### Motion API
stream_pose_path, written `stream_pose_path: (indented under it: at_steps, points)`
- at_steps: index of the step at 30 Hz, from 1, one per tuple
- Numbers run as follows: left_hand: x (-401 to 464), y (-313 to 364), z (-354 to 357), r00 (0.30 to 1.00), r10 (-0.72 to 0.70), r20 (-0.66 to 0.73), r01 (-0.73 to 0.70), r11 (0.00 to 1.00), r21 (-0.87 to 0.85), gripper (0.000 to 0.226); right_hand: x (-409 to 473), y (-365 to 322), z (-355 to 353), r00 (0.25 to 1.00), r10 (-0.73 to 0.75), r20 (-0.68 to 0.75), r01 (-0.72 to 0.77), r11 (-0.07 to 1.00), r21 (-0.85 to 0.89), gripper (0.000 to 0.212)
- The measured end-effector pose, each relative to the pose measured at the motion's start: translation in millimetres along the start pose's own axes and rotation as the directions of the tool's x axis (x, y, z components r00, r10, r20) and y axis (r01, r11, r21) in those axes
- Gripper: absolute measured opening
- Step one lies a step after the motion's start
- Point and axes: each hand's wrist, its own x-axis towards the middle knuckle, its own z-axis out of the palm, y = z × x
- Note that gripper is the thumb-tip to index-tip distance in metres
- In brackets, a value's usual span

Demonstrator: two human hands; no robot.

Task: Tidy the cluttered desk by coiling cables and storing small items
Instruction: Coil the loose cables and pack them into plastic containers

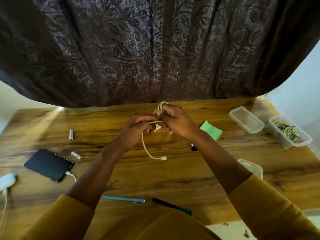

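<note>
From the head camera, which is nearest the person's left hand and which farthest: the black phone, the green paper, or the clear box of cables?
From the left hand:
1. Green paper sheet, just right of the hands.
2. Black phone, lower left.
3. Clear plastic box of cables, far right edge.

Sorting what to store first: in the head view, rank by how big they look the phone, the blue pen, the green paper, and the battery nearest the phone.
1. phone
2. green paper
3. blue pen, longer than the paper but thin, so unsure
4. battery
</note>
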Motion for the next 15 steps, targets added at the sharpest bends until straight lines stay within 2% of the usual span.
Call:
stream_pose_path:
  at_steps: [3, 6, 7, 10, 13, 15]
  points:
    - [-1.7, 0.6, 1.5, 0.998, -0.014, -0.063, 0.013, 1.0, -0.009, 0.033, 1.6, 0.2, -0.2, 1.0, -0.007, -0.025, 0.004, 0.993, -0.114, 0.03]
    - [-2.8, 0.8, 0.0, 0.985, 0.03, -0.171, -0.029, 1.0, 0.01, 0.03, 2.5, 6.2, -0.1, 0.999, 0.038, -0.034, -0.042, 0.991, -0.126, 0.031]
    - [-1.9, -0.7, -2.8, 0.97, 0.005, -0.243, -0.015, 0.999, -0.039, 0.029, 1.8, 7.7, -0.3, 0.998, 0.066, -0.012, -0.067, 0.991, -0.117, 0.032]
    - [0.1, -4.3, -12.8, 0.897, -0.183, -0.402, 0.044, 0.942, -0.332, 0.026, -2.3, 9.7, -0.6, 0.992, 0.114, 0.046, -0.111, 0.992, -0.068, 0.036]
    - [-3.5, -7.3, -21.1, 0.852, -0.347, -0.392, 0.047, 0.797, -0.603, 0.03, -5.9, 11.8, 1.3, 0.98, 0.141, 0.138, -0.141, 0.99, -0.014, 0.046]
    - [-4.2, -11.7, -26.6, 0.823, -0.44, -0.359, 0.071, 0.707, -0.704, 0.034, -8.6, 11.1, 2.9, 0.974, 0.13, 0.187, -0.14, 0.989, 0.038, 0.056]
